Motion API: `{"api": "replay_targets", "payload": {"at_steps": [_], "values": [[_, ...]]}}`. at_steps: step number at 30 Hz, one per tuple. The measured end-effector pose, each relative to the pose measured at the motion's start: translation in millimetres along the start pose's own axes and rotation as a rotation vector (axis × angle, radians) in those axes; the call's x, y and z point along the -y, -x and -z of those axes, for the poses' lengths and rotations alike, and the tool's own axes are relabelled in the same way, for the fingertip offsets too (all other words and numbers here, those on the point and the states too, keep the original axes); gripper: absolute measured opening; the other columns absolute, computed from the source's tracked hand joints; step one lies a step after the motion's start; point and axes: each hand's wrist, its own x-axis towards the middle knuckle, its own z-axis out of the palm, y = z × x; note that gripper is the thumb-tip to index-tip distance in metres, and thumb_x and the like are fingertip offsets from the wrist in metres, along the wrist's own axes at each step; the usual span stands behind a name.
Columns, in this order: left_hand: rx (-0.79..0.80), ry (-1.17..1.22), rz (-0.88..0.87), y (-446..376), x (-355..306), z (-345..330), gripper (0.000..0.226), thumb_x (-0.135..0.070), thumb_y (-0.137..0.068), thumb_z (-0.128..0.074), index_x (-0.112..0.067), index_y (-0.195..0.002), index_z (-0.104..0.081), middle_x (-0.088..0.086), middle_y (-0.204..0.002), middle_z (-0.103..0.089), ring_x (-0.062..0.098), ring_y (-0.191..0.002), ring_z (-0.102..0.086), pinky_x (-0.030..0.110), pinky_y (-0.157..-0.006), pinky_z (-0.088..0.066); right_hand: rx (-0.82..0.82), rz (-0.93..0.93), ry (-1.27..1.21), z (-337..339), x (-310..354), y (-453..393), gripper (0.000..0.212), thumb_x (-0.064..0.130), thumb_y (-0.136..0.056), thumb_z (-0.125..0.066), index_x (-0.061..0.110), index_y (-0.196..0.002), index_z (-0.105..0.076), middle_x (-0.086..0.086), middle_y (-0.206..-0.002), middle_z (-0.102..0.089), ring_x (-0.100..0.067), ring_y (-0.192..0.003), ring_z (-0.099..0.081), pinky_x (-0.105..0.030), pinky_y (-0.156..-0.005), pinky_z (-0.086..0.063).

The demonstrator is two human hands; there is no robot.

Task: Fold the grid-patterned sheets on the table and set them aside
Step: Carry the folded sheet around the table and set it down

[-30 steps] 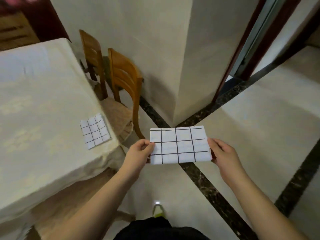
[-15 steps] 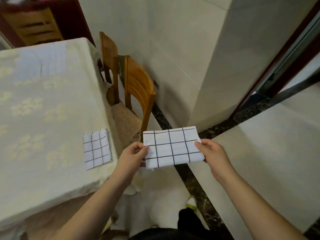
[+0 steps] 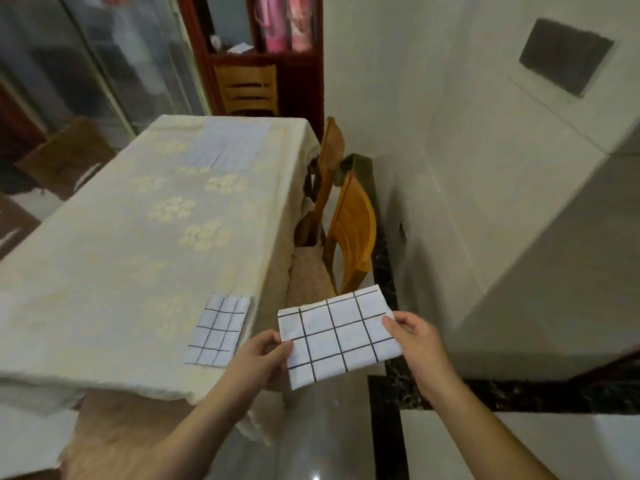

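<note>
Beside table (image 3: 104,271), hands (image 3: 263,358) pinching rectangular gridded sheet (image 3: 337,337)

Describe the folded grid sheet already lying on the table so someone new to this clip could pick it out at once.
Start at the long table under the cream floral cloth, then go to its near right corner. The small folded sheet lies flat there, white with black grid lines. Unlike the larger gridded sheet held off the table edge, no hand touches it, and the pale sheets at the far end look much fainter.

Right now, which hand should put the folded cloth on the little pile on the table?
Probably the left hand: it pinches the held sheet on the side nearest the folded sheet on the table. The right hand would have to cross over.
</note>
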Motion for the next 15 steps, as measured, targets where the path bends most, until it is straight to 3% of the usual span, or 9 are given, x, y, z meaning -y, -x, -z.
{"api": "replay_targets", "payload": {"at_steps": [5, 11, 15], "values": [[-0.187, 0.113, 0.018, -7.9, -4.4, 3.9, 0.021, -0.022, -0.095, -0.06, -0.002, -0.097, -0.064, 0.015, -0.075, -0.063, 0.023, -0.064, -0.056, 0.034, -0.062, -0.046, 0.162, 0.006, 0.09, -20.5, 18.9, -40.5, 0.02, 0.028, -0.091, -0.065, 0.019, -0.108, -0.069, 0.0, -0.098, -0.075, -0.016, -0.09, -0.07, -0.036, -0.082, -0.057], [-0.405, 0.229, 0.003, -22.9, 2.2, 38.6, 0.017, -0.024, -0.095, -0.06, -0.009, -0.09, -0.065, -0.004, -0.064, -0.065, 0.015, -0.06, -0.061, 0.033, -0.06, -0.052, 0.314, 0.016, 0.178, -80.6, 31.7, -71.6, 0.019, 0.025, -0.094, -0.061, 0.017, -0.111, -0.065, 0.001, -0.097, -0.071, -0.011, -0.085, -0.068, -0.019, -0.063, -0.05], [-0.492, 0.311, -0.014, -33.9, 12.4, 73.0, 0.016, -0.021, -0.096, -0.059, -0.007, -0.091, -0.065, 0.0, -0.07, -0.067, 0.017, -0.064, -0.061, 0.037, -0.064, -0.053, 0.408, 0.014, 0.248, -128.0, 37.3, -88.3, 0.012, 0.026, -0.095, -0.06, 0.022, -0.106, -0.064, 0.0, -0.096, -0.071, -0.016, -0.089, -0.068, -0.028, -0.07, -0.055]]}}
